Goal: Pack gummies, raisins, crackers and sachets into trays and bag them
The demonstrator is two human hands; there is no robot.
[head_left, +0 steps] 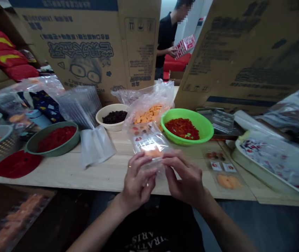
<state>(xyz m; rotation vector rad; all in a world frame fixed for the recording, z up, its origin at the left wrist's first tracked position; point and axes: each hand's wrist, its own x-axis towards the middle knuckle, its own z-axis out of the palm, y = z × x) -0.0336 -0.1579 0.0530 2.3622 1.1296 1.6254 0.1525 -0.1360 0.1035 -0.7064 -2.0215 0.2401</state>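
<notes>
"What is in your hands?"

"A clear packet (149, 141); my left hand (138, 182), ringed on one finger, is bent narrow and grips its near end; my right hand (186, 176) pinches the same end from the other side, thumb and fingers close together."

"And where is the packet?"

"In front of me, over the middle of the bench (123, 175), between the green bowl (208, 130) and a folded clear sheet (98, 147); orange slices (153, 153) show at its near end, white printed sachets beyond them, reddish pieces at the far end; I cannot tell whether its underside touches the wood."

"What stands just past it?"

"A large plastic bag (168, 93) of orange pieces (149, 114); the green bowl, to its right, holds red-orange bits; the cream bowl (114, 128), to its left, holds dark ones."

"Farther out on the right?"

"A filled clear tray (228, 180) lies flat, with orange slices in its near part; beside it is a white tub (257, 175) of small sachets."

"On the left?"

"A grey-green bowl (52, 151) of dark red pieces, with a red dish (18, 166) next to it; behind everything stand big cardboard boxes (86, 21), and through the gap a person (163, 35) in a dark top holds a red-and-white box (185, 45)."
</notes>
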